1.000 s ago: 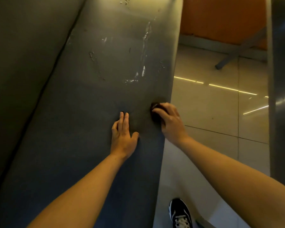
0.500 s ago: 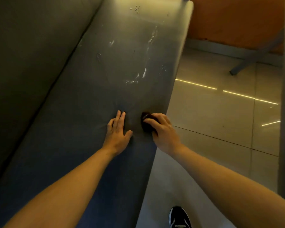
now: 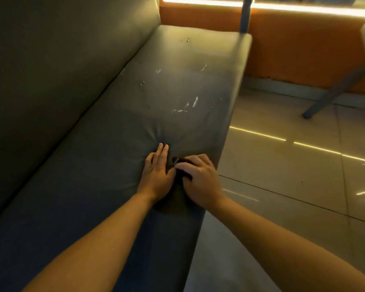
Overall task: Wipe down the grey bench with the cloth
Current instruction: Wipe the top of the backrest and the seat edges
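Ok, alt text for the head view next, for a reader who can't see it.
Seen from above, a person's right hand grips a small dark cloth on the seat of a grey bench, near its front edge, while the left hand presses flat beside it. White scuffs mark the seat further along; pale floor tiles lie to the right.

Ahead at 12 o'clock the table (image 3: 177, 85) seat runs open to the orange wall (image 3: 299, 49). At 9 o'clock its backrest (image 3: 61, 60) walls you in; at 3 o'clock it drops to tiled floor (image 3: 282, 169).
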Tool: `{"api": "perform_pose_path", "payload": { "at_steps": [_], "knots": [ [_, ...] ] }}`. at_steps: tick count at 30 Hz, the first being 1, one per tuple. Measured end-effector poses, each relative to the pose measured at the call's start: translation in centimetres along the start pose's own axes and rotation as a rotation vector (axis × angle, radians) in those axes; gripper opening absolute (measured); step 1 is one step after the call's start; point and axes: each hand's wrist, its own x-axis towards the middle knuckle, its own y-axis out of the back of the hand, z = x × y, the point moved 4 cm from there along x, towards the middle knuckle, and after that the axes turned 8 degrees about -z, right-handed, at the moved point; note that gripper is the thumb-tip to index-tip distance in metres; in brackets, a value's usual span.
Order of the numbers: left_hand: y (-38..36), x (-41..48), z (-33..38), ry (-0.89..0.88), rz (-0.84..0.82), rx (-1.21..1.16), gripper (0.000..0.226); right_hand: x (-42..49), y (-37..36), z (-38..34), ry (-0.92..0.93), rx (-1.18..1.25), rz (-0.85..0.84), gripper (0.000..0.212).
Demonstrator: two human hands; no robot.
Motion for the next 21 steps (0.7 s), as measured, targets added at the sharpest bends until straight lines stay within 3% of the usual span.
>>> {"api": "perform_pose_path", "payload": {
  "at_steps": [5, 10, 13, 18, 21],
  "knots": [
    [0.4, -0.8, 0.1, -0.076, 0.022, 0.037, 0.072, 1.4, 0.5, 1.8, 0.078, -0.118, 0.005, 0.039],
    [0.8, -5.7, -1.2, 0.047, 0.263, 0.224, 0.066, 3.0, 0.9, 2.9, -0.266, -0.188, 0.054, 0.050],
    [0.9, -8.9, -3.6, 0.184, 0.264, 0.270, 0.064, 1.8, -0.2, -0.2, -0.381, -0.271, 0.006, 0.052],
    [1.0, -9.6, -4.1, 0.116, 0.216, 0.173, 0.055, 0.0, -6.6, -8.1, -0.039, -0.096, -0.200, 0.054],
    [1.6, -10.0, -4.8, 0.079, 0.266, 0.010, 0.046, 0.0, -6.2, -8.3, 0.064, -0.109, -0.242, 0.045]
  ]
}}
